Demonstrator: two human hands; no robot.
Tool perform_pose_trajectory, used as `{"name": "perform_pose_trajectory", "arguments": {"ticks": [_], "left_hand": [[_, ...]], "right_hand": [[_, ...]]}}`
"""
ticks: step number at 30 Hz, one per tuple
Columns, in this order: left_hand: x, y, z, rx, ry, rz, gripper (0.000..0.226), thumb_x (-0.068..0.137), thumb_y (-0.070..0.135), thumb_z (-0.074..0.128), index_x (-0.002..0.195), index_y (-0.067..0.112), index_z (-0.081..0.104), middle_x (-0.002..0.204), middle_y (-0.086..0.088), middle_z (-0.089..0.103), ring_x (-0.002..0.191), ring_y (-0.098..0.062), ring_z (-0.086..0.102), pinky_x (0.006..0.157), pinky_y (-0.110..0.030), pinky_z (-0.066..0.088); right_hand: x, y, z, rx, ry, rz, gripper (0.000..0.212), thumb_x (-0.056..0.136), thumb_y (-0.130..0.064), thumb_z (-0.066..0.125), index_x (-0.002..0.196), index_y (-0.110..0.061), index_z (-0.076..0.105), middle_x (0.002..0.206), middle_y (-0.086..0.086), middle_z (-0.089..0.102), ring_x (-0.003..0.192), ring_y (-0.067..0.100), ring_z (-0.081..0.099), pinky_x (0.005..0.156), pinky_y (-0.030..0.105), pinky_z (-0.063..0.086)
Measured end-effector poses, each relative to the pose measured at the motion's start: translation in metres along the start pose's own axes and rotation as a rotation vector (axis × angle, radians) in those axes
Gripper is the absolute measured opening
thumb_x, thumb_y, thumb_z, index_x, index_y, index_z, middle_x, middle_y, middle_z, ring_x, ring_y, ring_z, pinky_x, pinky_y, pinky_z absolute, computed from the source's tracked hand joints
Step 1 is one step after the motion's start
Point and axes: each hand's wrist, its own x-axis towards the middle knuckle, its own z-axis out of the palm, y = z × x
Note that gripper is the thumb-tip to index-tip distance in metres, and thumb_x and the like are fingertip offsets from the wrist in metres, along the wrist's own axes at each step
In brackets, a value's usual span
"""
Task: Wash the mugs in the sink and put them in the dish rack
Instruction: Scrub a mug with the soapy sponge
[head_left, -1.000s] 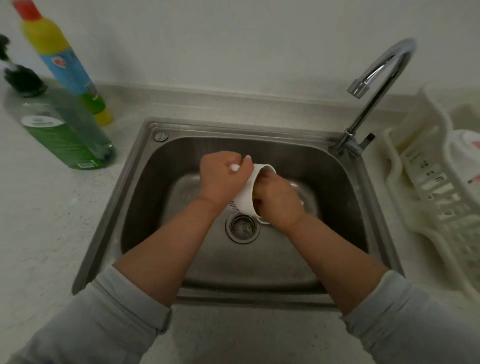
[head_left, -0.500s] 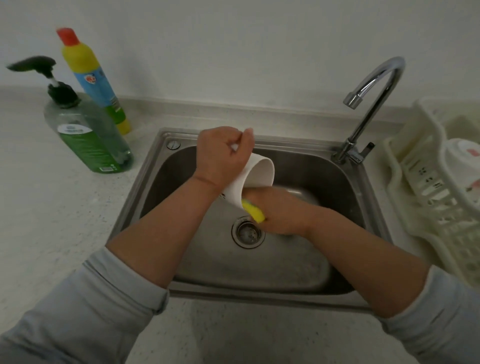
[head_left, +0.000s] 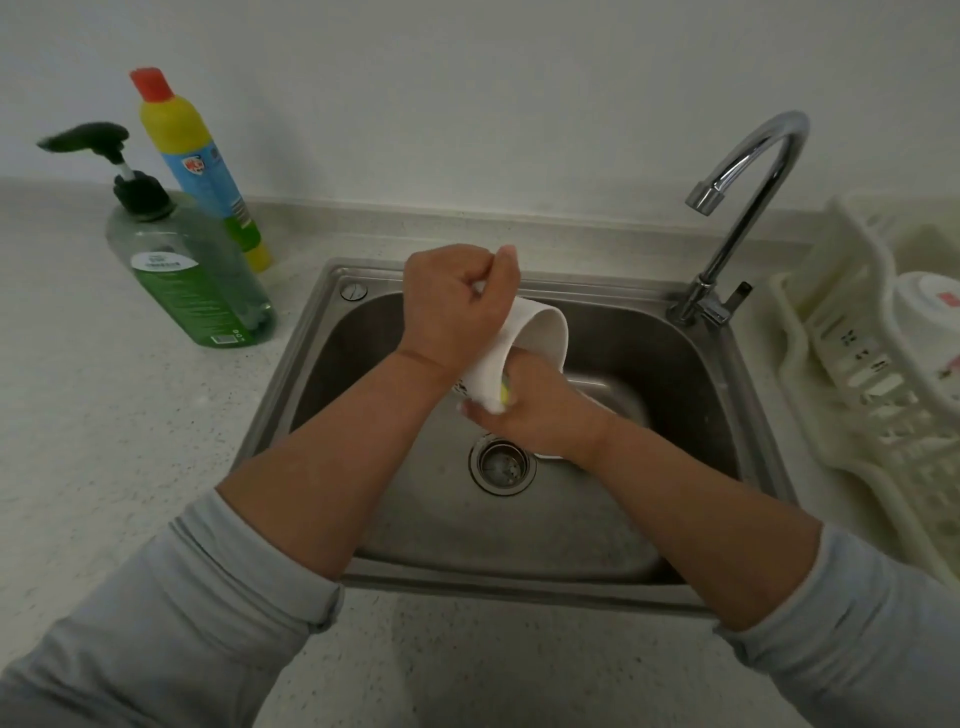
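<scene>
Holding one white mug (head_left: 535, 332), left grip (head_left: 452, 306) clenched round it, right grip (head_left: 540, 410) grasping one sponge (head_left: 504, 397)

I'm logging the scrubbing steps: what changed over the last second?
The left hand tipped the mug so its mouth faces upward; the right hand slid the sponge from the mouth to the lower rim. Both grips stayed, over the sink.

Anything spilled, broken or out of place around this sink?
Nothing stands out. The left hand holds the white mug tilted over the sink while the right hand works a yellow sponge at its rim. The pump bottle and cleaner bottle stand upright.
</scene>
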Motion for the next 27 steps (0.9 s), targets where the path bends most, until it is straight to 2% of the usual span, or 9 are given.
{"name": "perform_pose_trajectory", "arguments": {"ticks": [3, 5, 9, 13, 17, 19, 22, 25, 27], "left_hand": [[0.004, -0.001, -0.003, -0.014, -0.022, -0.071, 0.051, 0.085, 0.029, 0.050, 0.043, 0.032, 0.020, 0.036, 0.005, 0.029, 0.033, -0.003, 0.029, 0.043, -0.009, 0.019], [0.000, -0.003, -0.001, 0.002, -0.070, -0.161, 0.054, 0.085, 0.029, 0.053, 0.040, 0.032, 0.023, 0.032, 0.009, 0.032, 0.033, -0.004, 0.031, 0.042, -0.010, 0.023], [-0.005, 0.003, 0.010, 0.034, -0.120, -0.127, 0.053, 0.083, 0.028, 0.052, 0.038, 0.032, 0.023, 0.033, 0.012, 0.037, 0.034, -0.005, 0.035, 0.044, -0.010, 0.026], [0.007, 0.010, 0.014, 0.032, -0.057, -0.094, 0.052, 0.082, 0.034, 0.048, 0.040, 0.032, 0.018, 0.031, 0.008, 0.031, 0.035, -0.004, 0.035, 0.044, -0.008, 0.025], [0.002, 0.013, 0.015, -0.012, -0.048, -0.046, 0.045, 0.084, 0.032, 0.046, 0.045, 0.027, 0.024, 0.038, 0.018, 0.015, 0.035, -0.005, 0.029, 0.044, -0.011, 0.019], [0.000, 0.013, 0.014, -0.035, -0.031, -0.052, 0.045, 0.085, 0.030, 0.047, 0.044, 0.022, 0.028, 0.040, 0.017, 0.015, 0.035, -0.004, 0.026, 0.045, -0.012, 0.017], [0.004, 0.020, 0.012, -0.032, -0.014, -0.020, 0.046, 0.086, 0.026, 0.048, 0.043, 0.017, 0.034, 0.041, 0.000, 0.020, 0.035, -0.001, 0.026, 0.045, -0.012, 0.018], [0.009, 0.023, 0.004, -0.050, 0.010, -0.051, 0.047, 0.084, 0.029, 0.049, 0.042, 0.021, 0.030, 0.037, 0.004, 0.023, 0.035, -0.002, 0.027, 0.043, -0.012, 0.018], [0.012, 0.023, -0.003, -0.108, 0.016, -0.201, 0.053, 0.084, 0.029, 0.053, 0.040, 0.022, 0.024, 0.033, 0.009, 0.023, 0.034, -0.004, 0.025, 0.042, -0.014, 0.018]], "right_hand": [[-0.012, 0.017, -0.004, -0.413, 0.148, -0.143, 0.033, 0.076, -0.028, 0.075, 0.102, -0.008, 0.070, 0.089, 0.011, 0.072, 0.079, 0.028, 0.069, 0.064, 0.033, 0.056], [-0.012, 0.031, -0.007, -0.717, 0.129, -0.261, 0.035, 0.060, -0.031, 0.085, 0.085, -0.010, 0.072, 0.071, 0.008, 0.071, 0.059, 0.027, 0.068, 0.044, 0.032, 0.054], [0.004, 0.040, -0.016, -0.992, 0.096, -0.304, 0.051, 0.047, -0.016, 0.084, 0.095, -0.002, 0.071, 0.090, 0.013, 0.071, 0.084, 0.031, 0.068, 0.085, 0.037, 0.050], [0.014, 0.027, -0.010, -0.791, -0.085, -0.088, 0.062, 0.069, -0.013, 0.069, 0.127, 0.001, 0.051, 0.127, 0.018, 0.054, 0.123, 0.034, 0.046, 0.106, 0.043, 0.036], [0.014, 0.005, -0.006, -0.222, -0.157, 0.106, 0.023, 0.080, 0.002, 0.058, 0.103, 0.003, 0.055, 0.094, 0.014, 0.056, 0.090, 0.021, 0.054, 0.079, 0.026, 0.045], [0.010, -0.005, -0.007, 0.034, -0.105, 0.136, 0.019, 0.082, 0.006, 0.059, 0.102, 0.007, 0.056, 0.087, 0.012, 0.056, 0.080, 0.013, 0.053, 0.067, 0.014, 0.044], [0.002, -0.011, -0.007, 0.289, 0.130, 0.099, 0.025, 0.083, 0.008, 0.061, 0.107, 0.008, 0.057, 0.098, 0.020, 0.063, 0.088, 0.016, 0.058, 0.074, 0.013, 0.047], [-0.008, -0.009, -0.002, 0.141, 0.290, 0.023, 0.020, 0.083, -0.007, 0.068, 0.101, 0.001, 0.065, 0.090, 0.010, 0.068, 0.084, 0.021, 0.063, 0.074, 0.026, 0.051], [-0.016, -0.005, 0.000, -0.260, 0.382, -0.064, 0.024, 0.082, -0.028, 0.069, 0.093, -0.006, 0.071, 0.080, 0.008, 0.071, 0.071, 0.024, 0.068, 0.062, 0.032, 0.055]]}}
